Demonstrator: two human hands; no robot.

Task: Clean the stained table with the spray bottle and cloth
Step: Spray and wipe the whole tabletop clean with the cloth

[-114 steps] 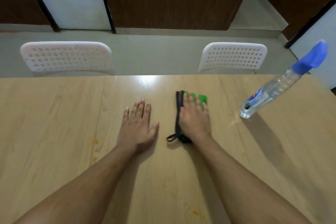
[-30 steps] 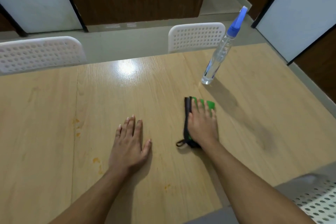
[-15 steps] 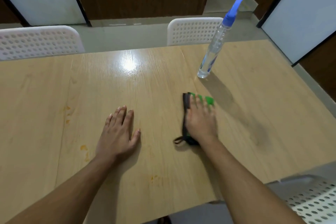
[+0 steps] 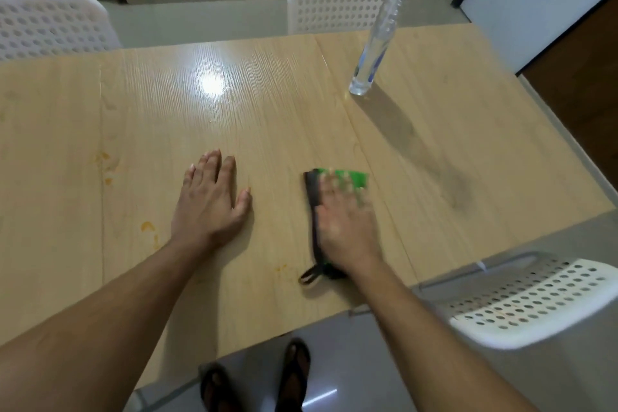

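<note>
The right hand (image 4: 344, 224) lies flat, fingers straight though blurred, on the folded green-and-black cloth (image 4: 354, 178) on the pale wood-grain table (image 4: 284, 104). The left hand (image 4: 209, 202) rests palm-down, fingers together. The slim clear bottle (image 4: 379, 37), blue-capped, stands beyond; orange stains (image 4: 147, 226) lie left.

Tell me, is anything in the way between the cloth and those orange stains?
Yes. The left hand lies flat on the table, between the cloth under the right hand and the far-left stains. The small stain beside the cloth is unblocked.
</note>
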